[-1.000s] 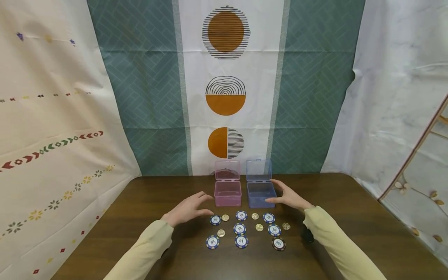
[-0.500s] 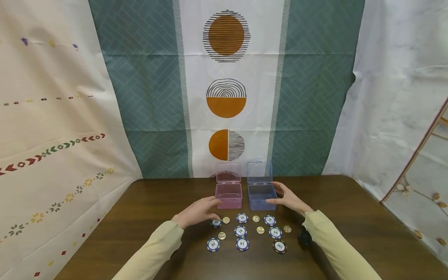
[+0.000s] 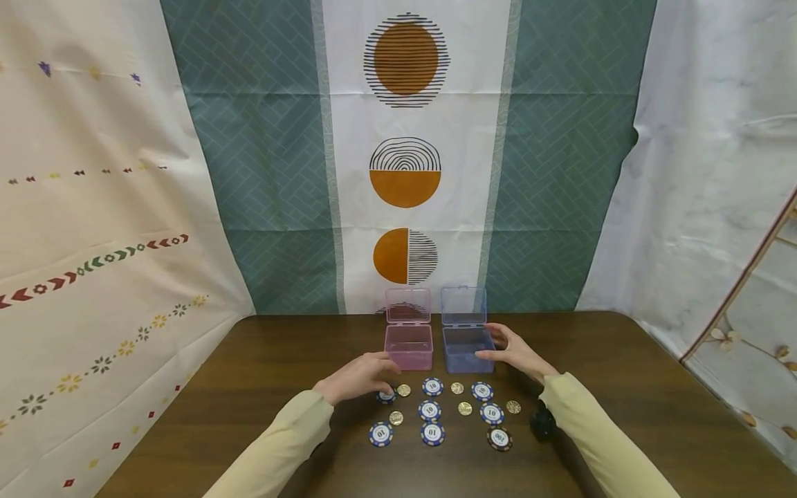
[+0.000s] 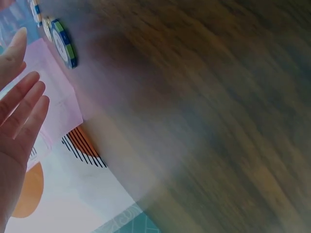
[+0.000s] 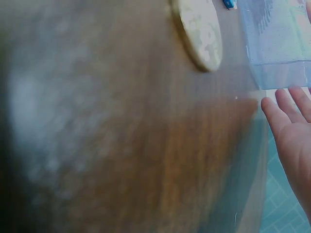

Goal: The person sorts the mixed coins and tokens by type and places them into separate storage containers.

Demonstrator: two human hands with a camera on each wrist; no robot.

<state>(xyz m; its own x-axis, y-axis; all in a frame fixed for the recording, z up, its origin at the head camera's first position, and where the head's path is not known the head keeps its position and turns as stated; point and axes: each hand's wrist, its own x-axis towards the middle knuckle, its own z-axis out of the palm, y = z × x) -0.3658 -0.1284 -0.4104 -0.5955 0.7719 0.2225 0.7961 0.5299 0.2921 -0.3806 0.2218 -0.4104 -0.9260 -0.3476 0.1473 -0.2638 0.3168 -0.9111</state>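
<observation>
My left hand hovers over a blue-rimmed poker chip, partly hiding it, with its fingertips near the front left of an open pink clear box. Its fingers are extended and hold nothing in the left wrist view. At the right side of an open blue clear box is my right hand, thumb toward the front corner and fingers spread along the side. The right wrist view has those fingers fairly straight beside the box wall. Both lids stand upright at the back.
Several poker chips and gold coins lie spread before the boxes on the dark wooden table. One chip has a black rim. A dark object sits under the right wrist. Patterned cloth hangs behind.
My left hand has moved right and toward the pink box, now covering part of the chip below it. The right hand stays by the blue box. The view has shifted slightly.
</observation>
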